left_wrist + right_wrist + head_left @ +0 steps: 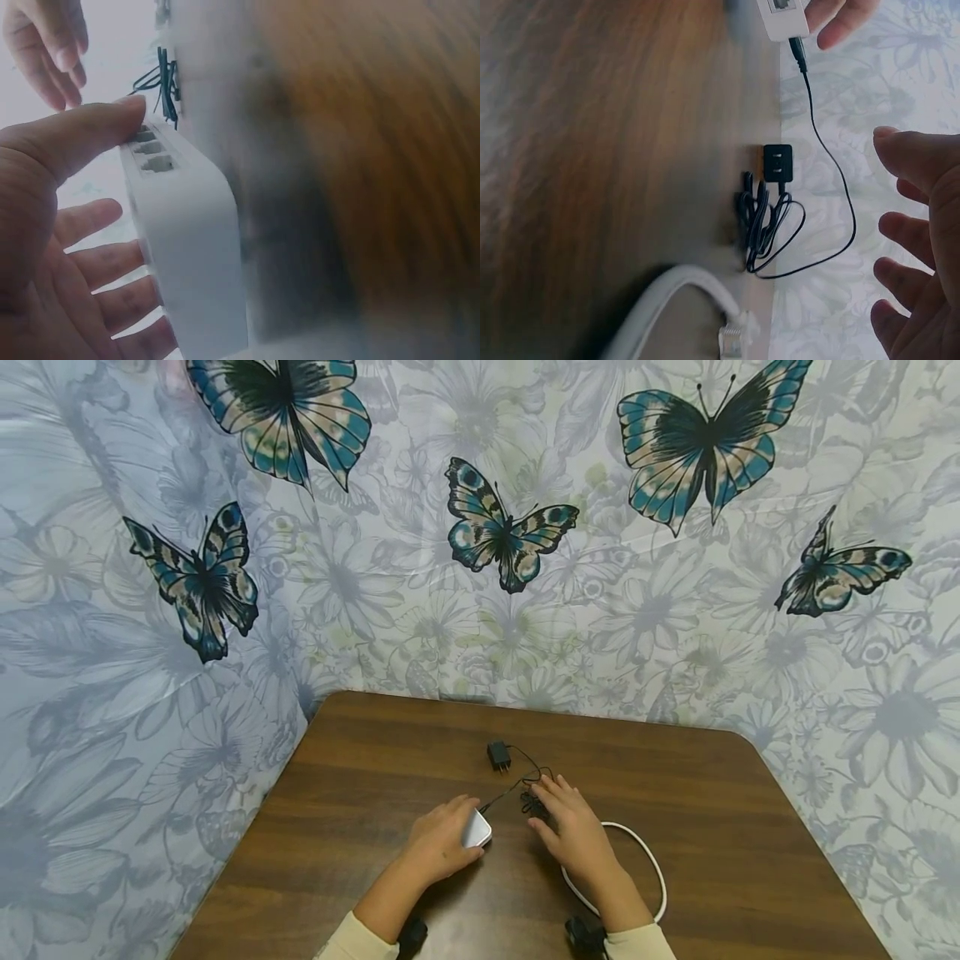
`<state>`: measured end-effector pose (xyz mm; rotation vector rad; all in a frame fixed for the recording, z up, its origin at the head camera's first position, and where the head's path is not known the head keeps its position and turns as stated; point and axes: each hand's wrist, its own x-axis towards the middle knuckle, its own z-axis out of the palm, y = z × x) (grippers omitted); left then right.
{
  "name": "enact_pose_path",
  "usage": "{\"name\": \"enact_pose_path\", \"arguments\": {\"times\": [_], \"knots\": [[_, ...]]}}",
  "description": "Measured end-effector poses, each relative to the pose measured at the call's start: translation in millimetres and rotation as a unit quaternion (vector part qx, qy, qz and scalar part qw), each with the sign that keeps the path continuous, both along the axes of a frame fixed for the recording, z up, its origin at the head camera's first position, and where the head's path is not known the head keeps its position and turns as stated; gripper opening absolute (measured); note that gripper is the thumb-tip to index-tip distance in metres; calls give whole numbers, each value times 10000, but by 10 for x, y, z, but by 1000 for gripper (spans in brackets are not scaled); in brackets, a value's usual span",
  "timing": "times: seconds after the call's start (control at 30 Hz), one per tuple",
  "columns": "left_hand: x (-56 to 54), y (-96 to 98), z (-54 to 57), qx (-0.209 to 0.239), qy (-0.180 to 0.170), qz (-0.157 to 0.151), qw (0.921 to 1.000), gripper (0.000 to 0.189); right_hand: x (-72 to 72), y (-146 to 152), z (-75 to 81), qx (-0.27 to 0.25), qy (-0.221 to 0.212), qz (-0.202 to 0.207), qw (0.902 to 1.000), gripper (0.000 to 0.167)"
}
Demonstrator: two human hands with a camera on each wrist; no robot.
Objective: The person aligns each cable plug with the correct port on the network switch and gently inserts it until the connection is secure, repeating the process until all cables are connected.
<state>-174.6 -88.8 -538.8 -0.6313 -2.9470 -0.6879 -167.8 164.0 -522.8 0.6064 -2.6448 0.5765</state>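
Observation:
A small white network switch (477, 830) with a row of ports stands on the wooden table. My left hand (444, 842) grips it, thumb at the port side in the left wrist view and fingers against the opposite side. A thin black cord runs from the plug (798, 54) in the switch to a bundled coil (757, 229) and a black power adapter (498, 755). My right hand (573, 828) is over the coil with its fingers apart and nothing held. Under the right forearm, a white network cable (654, 862) curves round, its clear connector (732, 341) showing in the right wrist view.
The brown wooden table (360, 777) ends at a wall covering (420, 635) printed with flowers and butterflies. Black straps or devices (585, 935) sit at both wrists near the table's front.

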Motion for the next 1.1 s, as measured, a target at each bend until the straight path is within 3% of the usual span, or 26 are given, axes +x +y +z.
{"name": "enact_pose_path", "arguments": {"times": [0.67,1.1], "knots": [[-1,-6,-58,-25,14,62,10000,77,79,187,-98,169,-394,-550,9976,64],[-35,-1,-85,55,-164,123,9998,79,57,233,-205,375,-1023,-930,9897,82]]}}
